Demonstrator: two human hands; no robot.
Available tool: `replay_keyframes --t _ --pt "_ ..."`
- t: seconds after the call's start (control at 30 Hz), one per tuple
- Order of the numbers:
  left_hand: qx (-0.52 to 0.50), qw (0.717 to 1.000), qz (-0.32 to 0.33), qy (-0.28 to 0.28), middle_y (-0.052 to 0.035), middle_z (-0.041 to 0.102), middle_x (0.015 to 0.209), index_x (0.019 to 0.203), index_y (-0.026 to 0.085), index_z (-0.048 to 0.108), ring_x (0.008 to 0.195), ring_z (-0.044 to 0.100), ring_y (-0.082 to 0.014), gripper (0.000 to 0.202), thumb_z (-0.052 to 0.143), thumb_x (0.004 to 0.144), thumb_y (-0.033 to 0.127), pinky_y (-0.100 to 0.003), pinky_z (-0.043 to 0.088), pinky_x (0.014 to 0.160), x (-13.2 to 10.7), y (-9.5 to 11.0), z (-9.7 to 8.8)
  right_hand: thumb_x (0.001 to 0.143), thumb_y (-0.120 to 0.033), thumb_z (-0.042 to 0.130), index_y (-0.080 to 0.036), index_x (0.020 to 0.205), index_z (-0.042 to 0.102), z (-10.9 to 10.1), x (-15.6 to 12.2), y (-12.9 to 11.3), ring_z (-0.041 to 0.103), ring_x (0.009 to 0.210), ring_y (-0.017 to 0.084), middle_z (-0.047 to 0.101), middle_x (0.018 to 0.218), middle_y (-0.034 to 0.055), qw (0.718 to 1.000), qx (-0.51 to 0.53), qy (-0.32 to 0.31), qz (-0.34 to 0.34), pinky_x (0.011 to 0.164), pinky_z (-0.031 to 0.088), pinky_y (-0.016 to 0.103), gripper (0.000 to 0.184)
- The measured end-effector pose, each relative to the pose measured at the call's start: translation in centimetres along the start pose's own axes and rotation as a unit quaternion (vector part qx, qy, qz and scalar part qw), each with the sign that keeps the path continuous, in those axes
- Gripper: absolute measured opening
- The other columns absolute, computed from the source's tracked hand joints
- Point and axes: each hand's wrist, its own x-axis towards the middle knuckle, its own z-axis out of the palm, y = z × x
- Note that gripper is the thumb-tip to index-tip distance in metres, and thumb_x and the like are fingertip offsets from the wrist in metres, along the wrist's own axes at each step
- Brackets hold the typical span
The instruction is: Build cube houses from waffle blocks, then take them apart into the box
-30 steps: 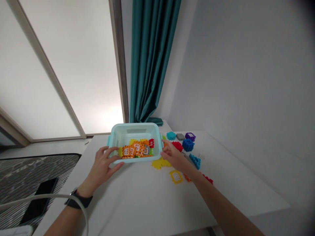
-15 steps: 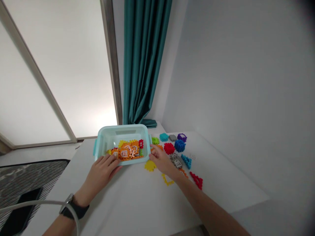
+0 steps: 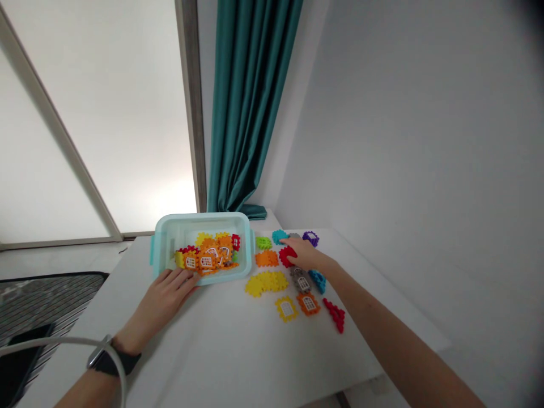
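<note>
A pale turquoise plastic bin (image 3: 153, 249) stands on the table, with orange, yellow and red notched building pieces (image 3: 208, 258) inside. My left hand (image 3: 174, 289) curls its fingers over the bin's near rim. Right of the bin, my right hand (image 3: 301, 253) reaches over loose pieces. Its finger and thumb are apart, beside a teal piece (image 3: 278, 236) and a red piece (image 3: 285, 256). Under the palm, some of the pieces are hidden, and I see nothing lifted in this hand.
Sorted by colour lie a green piece (image 3: 263, 243), orange pieces (image 3: 267, 259), yellow pieces (image 3: 267, 281), grey window pieces (image 3: 301, 279), a purple piece (image 3: 311, 238) and a red triangular piece (image 3: 335, 315). A white cable (image 3: 51, 341) crosses my left wrist. The wall (image 3: 403, 170) borders the right.
My right hand has moved right from the bin's side to the red and teal pieces, uncovering orange and yellow ones. My left hand stays at the bin's rim; the view has shifted slightly.
</note>
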Motion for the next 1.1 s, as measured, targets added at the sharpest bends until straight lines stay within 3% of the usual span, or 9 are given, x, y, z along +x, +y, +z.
replay_keyframes --t 0.2,0.4,0.63,0.7,0.77,0.87,0.93,1.0,1.1 --pt "0.004 1.0 -0.001 -0.001 -0.0068 0.071 0.097 0.107 0.019 0.067 0.086 0.063 -0.0213 0.026 0.041 0.103 0.023 -0.034 0.044 0.079 0.1 0.3 0.0 0.084 -0.034 0.067 -0.017 0.129 0.063 0.3 1.1 -0.6 0.054 0.127 0.034 0.061 0.134 0.0169 0.998 -0.03 -0.054 0.002 0.109 0.037 0.046 0.048" --pt "-0.016 1.0 -0.019 -0.005 -0.007 0.071 0.1 0.109 0.02 0.067 0.088 0.063 -0.0209 0.025 0.043 0.103 0.025 -0.034 0.045 0.079 0.1 0.4 -0.1 0.083 -0.02 0.065 -0.013 0.126 0.064 1.5 0.4 -1.1 0.054 0.126 0.031 0.063 0.129 0.0187 0.998 -0.017 -0.068 0.009 0.108 0.039 0.041 0.044" --pt "-0.019 0.999 -0.046 0.012 -0.0066 0.071 0.094 0.102 0.019 0.068 0.086 0.063 -0.0212 0.02 0.049 0.1 0.027 -0.035 0.047 0.081 0.4 0.8 -0.1 0.089 -0.025 0.058 -0.018 0.13 0.06 -2.1 0.8 -3.4 0.059 0.118 0.025 0.062 0.129 0.013 0.997 0.076 0.002 0.021 0.104 0.044 0.039 0.042" --pt "-0.01 0.998 -0.051 0.019 -0.0069 0.071 0.094 0.101 0.019 0.068 0.086 0.063 -0.0218 0.021 0.049 0.101 0.027 -0.035 0.047 0.079 0.5 1.0 -0.1 0.091 -0.031 0.057 -0.024 0.132 0.058 -3.5 0.6 -5.3 0.062 0.11 0.022 0.065 0.126 0.0078 0.968 0.248 0.02 0.018 0.098 0.048 0.038 0.042" --pt "-0.005 0.998 -0.052 0.023 -0.0071 0.071 0.094 0.101 0.018 0.067 0.086 0.063 -0.0222 0.021 0.049 0.101 0.027 -0.036 0.047 0.079 0.6 1.1 0.0 0.091 -0.034 0.057 -0.025 0.132 0.057 -4.5 0.5 -7.6 0.064 0.103 0.02 0.067 0.12 0.0056 0.919 0.395 0.003 0.002 0.091 0.052 0.036 0.042" --pt "-0.009 0.998 -0.051 0.023 -0.007 0.071 0.094 0.101 0.018 0.067 0.086 0.063 -0.0223 0.02 0.049 0.101 0.027 -0.036 0.047 0.079 0.6 1.2 0.0 0.091 -0.031 0.058 -0.023 0.133 0.056 -5.1 0.8 -11.2 0.065 0.097 0.017 0.068 0.114 0.0051 0.866 0.499 -0.01 -0.022 0.088 0.053 0.034 0.043" --pt "-0.016 0.998 -0.053 0.019 -0.0069 0.071 0.095 0.103 0.018 0.067 0.087 0.062 -0.0221 0.019 0.051 0.1 0.027 -0.036 0.047 0.08 0.5 1.1 0.1 0.091 -0.029 0.058 -0.023 0.133 0.057 -4.5 1.5 -13.5 0.065 0.097 0.018 0.068 0.112 0.0053 0.873 0.484 -0.018 -0.056 0.089 0.054 0.035 0.043" --pt "-0.024 0.998 -0.059 0.016 -0.0067 0.07 0.095 0.103 0.018 0.067 0.088 0.062 -0.0219 0.017 0.053 0.099 0.026 -0.036 0.047 0.08 0.5 1.2 0.1 0.091 -0.028 0.06 -0.023 0.131 0.059 -3.4 2.6 -15.7 0.063 0.105 0.021 0.066 0.119 0.0069 0.907 0.406 -0.008 -0.109 0.097 0.052 0.04 0.041" --pt "-0.03 0.997 -0.064 0.013 -0.0065 0.07 0.094 0.102 0.018 0.067 0.088 0.062 -0.0219 0.016 0.054 0.099 0.026 -0.036 0.047 0.08 0.6 1.3 0.1 0.09 -0.021 0.062 -0.023 0.133 0.057 -1.1 4.4 -18.1 0.05 0.13 0.025 0.055 0.138 0.0113 0.947 0.245 0.062 -0.198 0.115 0.037 0.048 0.043"
